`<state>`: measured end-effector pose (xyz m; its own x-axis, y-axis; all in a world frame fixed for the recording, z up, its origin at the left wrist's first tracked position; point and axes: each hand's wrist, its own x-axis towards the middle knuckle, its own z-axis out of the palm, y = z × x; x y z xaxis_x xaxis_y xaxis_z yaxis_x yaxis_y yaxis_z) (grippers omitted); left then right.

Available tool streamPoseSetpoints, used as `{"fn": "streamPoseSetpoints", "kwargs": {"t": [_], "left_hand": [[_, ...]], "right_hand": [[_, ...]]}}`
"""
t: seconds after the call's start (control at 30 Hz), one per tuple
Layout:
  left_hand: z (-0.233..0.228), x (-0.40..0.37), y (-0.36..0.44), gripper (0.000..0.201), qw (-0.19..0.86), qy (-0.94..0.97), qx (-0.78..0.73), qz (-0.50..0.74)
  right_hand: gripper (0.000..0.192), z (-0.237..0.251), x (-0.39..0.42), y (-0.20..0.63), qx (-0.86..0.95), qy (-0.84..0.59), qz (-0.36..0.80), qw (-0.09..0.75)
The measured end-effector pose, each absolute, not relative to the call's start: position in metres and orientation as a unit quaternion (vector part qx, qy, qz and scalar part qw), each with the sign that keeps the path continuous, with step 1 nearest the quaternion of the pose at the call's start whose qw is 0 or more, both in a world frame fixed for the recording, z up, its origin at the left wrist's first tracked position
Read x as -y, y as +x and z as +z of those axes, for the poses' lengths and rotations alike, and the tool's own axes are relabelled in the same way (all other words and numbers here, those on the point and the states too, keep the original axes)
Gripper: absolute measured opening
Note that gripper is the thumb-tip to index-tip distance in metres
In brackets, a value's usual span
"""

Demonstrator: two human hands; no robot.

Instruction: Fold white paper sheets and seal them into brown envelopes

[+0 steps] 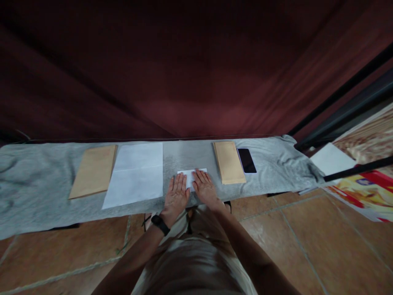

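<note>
left hand (176, 194) flat, open | right hand (204, 187) flat, open | both pressing folded paper (193, 175) | envelopes (229, 162) closed

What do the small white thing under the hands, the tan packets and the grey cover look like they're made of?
The folded sheet under both hands looks like thin matte paper, with crisp straight edges. The two tan envelopes look like kraft paper, dull brown and flat. The grey cover seems a soft knit cloth, since it wrinkles and drapes.
</note>
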<state>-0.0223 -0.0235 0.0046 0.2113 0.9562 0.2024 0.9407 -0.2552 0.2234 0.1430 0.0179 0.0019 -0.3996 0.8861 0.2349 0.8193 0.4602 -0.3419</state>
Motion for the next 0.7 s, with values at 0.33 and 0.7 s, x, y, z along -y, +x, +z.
{"fn": "streamPoseSetpoints", "kwargs": {"t": [0.33, 0.7], "left_hand": [[0.014, 0.015, -0.003, 0.061, 0.029, 0.807, -0.576, 0.128], [0.004, 0.004, -0.012, 0.062, 0.044, 0.784, -0.603, 0.142]], "right_hand": [[0.048, 0.001, -0.018, 0.145, 0.835, -0.511, 0.084, 0.186], [0.051, -0.002, -0.016, 0.144, 0.812, -0.543, 0.075, 0.202]]}}
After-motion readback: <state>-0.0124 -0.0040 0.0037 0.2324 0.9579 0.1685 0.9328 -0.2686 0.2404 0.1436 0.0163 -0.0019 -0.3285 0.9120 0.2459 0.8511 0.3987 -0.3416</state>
